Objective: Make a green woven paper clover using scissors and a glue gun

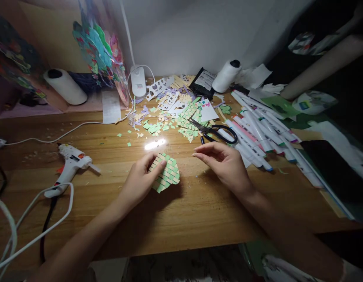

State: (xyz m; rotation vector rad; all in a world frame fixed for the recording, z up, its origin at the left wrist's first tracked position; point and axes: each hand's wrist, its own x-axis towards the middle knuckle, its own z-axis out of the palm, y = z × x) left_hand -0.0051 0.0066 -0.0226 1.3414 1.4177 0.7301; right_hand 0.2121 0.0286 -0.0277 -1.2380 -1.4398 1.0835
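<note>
A piece of woven paper (168, 173) in green and cream checks, with a wavy cut edge, is gripped by my left hand (141, 174), thumb on top. It is held just above the wooden table. To the right of it, my right hand (225, 162) has its thumb and index finger pinched together. Something tiny and pale may be at the fingertips; I cannot make it out. Black-handled scissors (212, 129) lie just beyond my right hand, blades over the paper scraps (181, 113).
A white glue gun (70, 166) lies at left with cables (37, 235) near it. Several white markers (257, 129) are heaped at right, beside a dark flat panel (334, 168). Thread cones (226, 76) and a power strip (138, 83) stand at the back. Another person's arm (325, 68) reaches in at upper right.
</note>
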